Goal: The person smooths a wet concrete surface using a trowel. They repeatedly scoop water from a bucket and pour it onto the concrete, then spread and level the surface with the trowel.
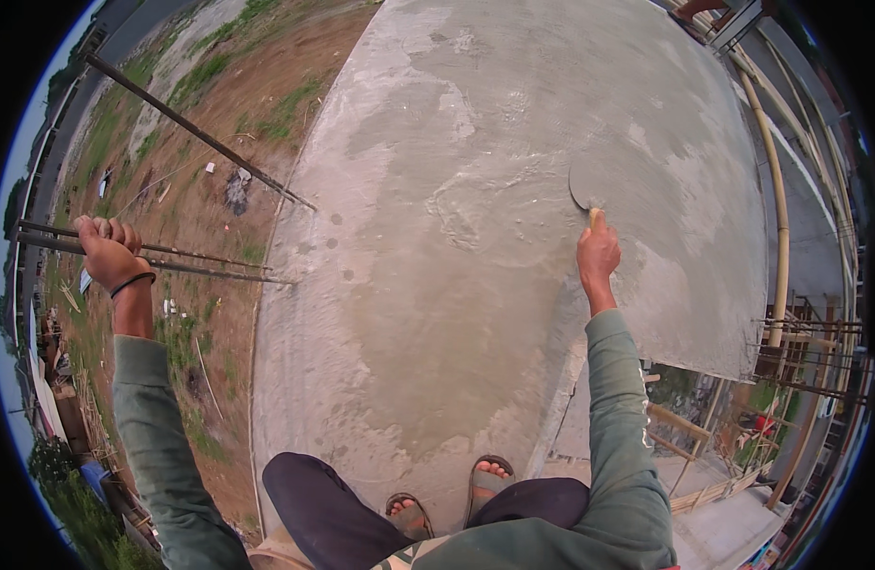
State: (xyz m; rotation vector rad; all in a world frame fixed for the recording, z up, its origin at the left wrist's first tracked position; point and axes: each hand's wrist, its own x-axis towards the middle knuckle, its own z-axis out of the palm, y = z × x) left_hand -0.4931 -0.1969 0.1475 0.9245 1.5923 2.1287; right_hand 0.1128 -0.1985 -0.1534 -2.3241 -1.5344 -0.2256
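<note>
My right hand (599, 249) is closed round the wooden handle of a trowel (582, 185). Its rounded blade lies against the wet grey cement surface (456, 313), right of the middle. Ridges and smears of cement show to the left of the blade. At the far left my left hand (112, 252), with a dark band at the wrist, grips an upright steel rebar (195, 269) that rises from the slab's left edge. A second, thinner bar stands close beside it, partly hidden by the fingers.
Another rebar (200, 135) sticks up farther along the left edge. Past that edge lies bare ground (186, 328) at a lower level. Bamboo poles (779, 209) line the right side, and an opening with wooden framing (679, 423) drops away at lower right. My sandalled feet are on the slab.
</note>
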